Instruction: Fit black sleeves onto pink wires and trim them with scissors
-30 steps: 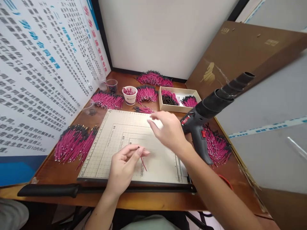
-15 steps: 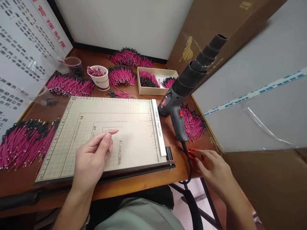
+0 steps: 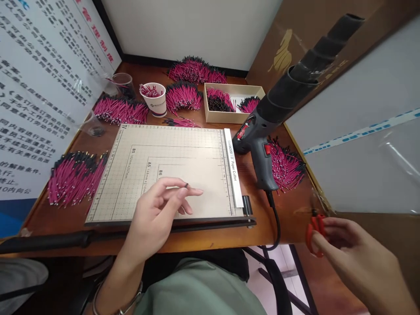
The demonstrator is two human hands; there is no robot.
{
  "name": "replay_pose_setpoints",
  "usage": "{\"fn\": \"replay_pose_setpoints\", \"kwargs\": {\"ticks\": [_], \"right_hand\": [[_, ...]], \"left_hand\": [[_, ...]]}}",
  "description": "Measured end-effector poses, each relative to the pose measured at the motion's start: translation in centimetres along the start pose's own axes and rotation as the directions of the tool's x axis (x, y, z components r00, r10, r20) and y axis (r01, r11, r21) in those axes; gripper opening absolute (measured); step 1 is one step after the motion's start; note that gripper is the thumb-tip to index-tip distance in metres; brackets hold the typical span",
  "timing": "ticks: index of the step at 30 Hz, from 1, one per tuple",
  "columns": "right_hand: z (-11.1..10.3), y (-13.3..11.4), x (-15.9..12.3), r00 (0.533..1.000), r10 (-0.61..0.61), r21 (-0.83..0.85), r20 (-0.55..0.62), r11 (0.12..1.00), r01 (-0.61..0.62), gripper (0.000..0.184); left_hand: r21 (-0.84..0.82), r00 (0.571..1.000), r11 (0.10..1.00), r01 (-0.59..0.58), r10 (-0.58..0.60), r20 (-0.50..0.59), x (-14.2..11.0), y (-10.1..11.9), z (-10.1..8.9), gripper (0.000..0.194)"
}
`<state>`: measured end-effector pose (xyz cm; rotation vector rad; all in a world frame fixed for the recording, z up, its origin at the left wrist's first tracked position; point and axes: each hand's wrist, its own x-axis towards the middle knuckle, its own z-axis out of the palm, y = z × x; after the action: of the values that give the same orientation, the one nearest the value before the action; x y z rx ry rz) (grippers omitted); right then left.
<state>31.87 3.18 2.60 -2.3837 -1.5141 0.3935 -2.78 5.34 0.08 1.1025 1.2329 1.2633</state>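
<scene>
My left hand [image 3: 160, 205] hovers over the beige paper cutter board [image 3: 170, 170], thumb and forefinger pinched on a thin wire piece [image 3: 185, 185] whose dark tip shows. My right hand [image 3: 357, 258] is off the table's right front corner, fingers closed around the handles of a small red tool [image 3: 313, 229], probably scissors or cutters. A black heat gun [image 3: 272, 127] stands on the table between the board and a pile of pink wires [image 3: 285, 164].
Heaps of pink and black wire pieces lie at the left [image 3: 74, 177], back left [image 3: 120, 110] and back [image 3: 195, 70]. A paper cup [image 3: 154, 99], two clear cups [image 3: 122, 84], a cardboard tray [image 3: 229, 101] and the cutter's black handle [image 3: 46, 240] are also there.
My right hand left the board, went down past the table's right front corner and took hold of the red tool. My left hand stayed over the board. The view swung right, then partly back.
</scene>
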Motion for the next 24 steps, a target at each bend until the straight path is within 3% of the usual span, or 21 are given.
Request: {"fn": "replay_pose_setpoints", "kwargs": {"ticks": [1, 2, 4, 7, 9, 11, 14, 19, 24], "right_hand": [[-0.2, -0.6, -0.6, 1.0, 0.024, 0.08, -0.005, 0.997, -0.024, 0.037], [-0.3, -1.4, -1.2, 0.998, -0.033, 0.156, 0.053, 0.987, 0.024, 0.035], [-0.1, -3.7, -2.2, 0.968, -0.247, 0.311, 0.033, 0.923, 0.225, 0.033], [0.8, -7.9, -3.3, 0.84, -0.543, 0.367, -0.028, 0.776, 0.514, 0.024], [1.3, -10.5, -3.8, 0.75, -0.661, 0.389, -0.042, 0.68, 0.621, 0.023], [1.6, -12.4, -4.1, 0.7, -0.714, 0.425, 0.006, 0.635, 0.645, 0.022], [1.8, -13.8, -4.6, 0.662, -0.749, 0.487, 0.04, 0.593, 0.641, 0.024], [2.0, -14.1, -5.0, 0.623, -0.777, 0.517, 0.088, 0.571, 0.638, 0.028], [2.0, -14.1, -4.9, 0.593, -0.799, 0.5, 0.101, 0.556, 0.664, 0.027]], "left_hand": [[-0.01, 0.999, 1.0, -0.025, 0.025, 0.021, -0.3, 0.2, 0.2, 0.015], [-0.006, 0.998, 0.999, -0.051, 0.051, 0.045, -0.5, 0.5, 0.4, 0.012], [0.047, 0.99, 0.993, -0.113, 0.109, 0.084, -0.9, 0.9, 0.7, 0.01], [0.132, 0.981, 0.974, -0.186, 0.175, 0.089, -1.3, 1.5, 0.9, 0.014], [0.151, 0.976, 0.965, -0.215, 0.205, 0.078, -1.6, 1.8, 0.8, 0.014], [0.154, 0.972, 0.96, -0.232, 0.223, 0.073, -2.0, 2.1, 0.8, 0.015], [0.132, 0.973, 0.964, -0.231, 0.225, 0.058, -2.6, 2.4, 0.8, 0.019], [0.058, 0.975, 0.974, -0.219, 0.216, 0.049, -3.3, 2.6, 0.9, 0.025], [0.102, 0.974, 0.969, -0.224, 0.22, 0.048, -3.2, 3.0, 1.0, 0.03]]}}
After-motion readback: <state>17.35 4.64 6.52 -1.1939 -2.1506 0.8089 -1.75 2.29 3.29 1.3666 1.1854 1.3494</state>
